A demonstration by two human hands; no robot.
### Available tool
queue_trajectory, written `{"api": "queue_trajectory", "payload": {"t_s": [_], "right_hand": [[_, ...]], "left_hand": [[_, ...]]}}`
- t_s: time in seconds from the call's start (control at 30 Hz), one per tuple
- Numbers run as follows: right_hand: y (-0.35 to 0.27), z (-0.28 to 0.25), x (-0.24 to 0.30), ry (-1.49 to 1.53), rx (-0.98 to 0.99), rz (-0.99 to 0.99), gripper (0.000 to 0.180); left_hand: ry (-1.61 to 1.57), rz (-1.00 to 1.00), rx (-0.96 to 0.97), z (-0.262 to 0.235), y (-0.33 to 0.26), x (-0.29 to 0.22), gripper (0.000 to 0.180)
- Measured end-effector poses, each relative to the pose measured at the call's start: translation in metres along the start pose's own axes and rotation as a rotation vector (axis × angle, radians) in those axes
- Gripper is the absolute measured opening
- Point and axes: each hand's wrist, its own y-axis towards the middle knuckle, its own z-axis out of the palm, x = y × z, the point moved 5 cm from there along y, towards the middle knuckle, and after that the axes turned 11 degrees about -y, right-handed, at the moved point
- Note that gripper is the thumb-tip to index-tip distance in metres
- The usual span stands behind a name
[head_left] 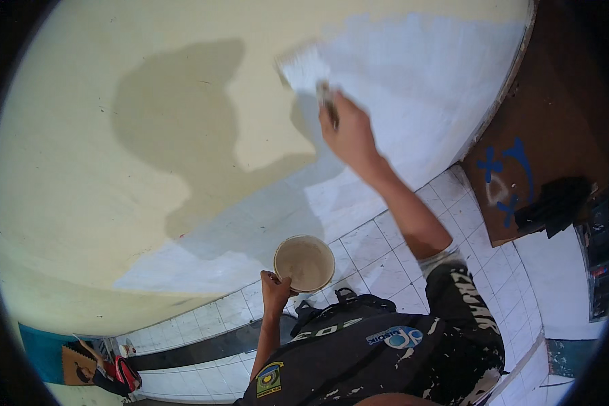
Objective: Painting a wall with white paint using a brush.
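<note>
My right hand (348, 132) is raised to the wall and closed around the handle of a wide paintbrush (308, 68). The brush's white-coated bristles are at the border between cream wall (264, 101) and fresh white paint (399, 88). Lower down, my left hand (276, 292) grips the rim of a round pail (304, 264), its thumb hooked over the edge. A pale greyish coating shows inside the pail; I cannot tell how much paint it holds.
White floor tiles (379, 260) run along the wall's foot, with a dark strip (203, 345) across them. At right stands a brown panel (555, 81) with blue marks and a black cloth (555, 206) on it. Another person (105, 372) is at the far lower left.
</note>
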Motion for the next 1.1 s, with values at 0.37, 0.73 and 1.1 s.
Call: {"api": "queue_trajectory", "payload": {"t_s": [0.37, 0.73, 1.1], "right_hand": [[-0.265, 0.110, -0.109, -0.164, 0.637, 0.419, 0.034], [-0.006, -0.015, 0.033, 0.071, 0.302, 0.255, 0.023], [-0.101, 0.080, -0.019, -0.086, 0.039, -0.052, 0.037]], "left_hand": [[-0.033, 0.017, -0.084, -0.023, -0.004, 0.016, 0.039], [-0.041, -0.002, -0.045, -0.012, -0.017, 0.005, 0.040], [0.001, 0.088, -0.111, -0.010, -0.042, 0.001, 0.036]]}}
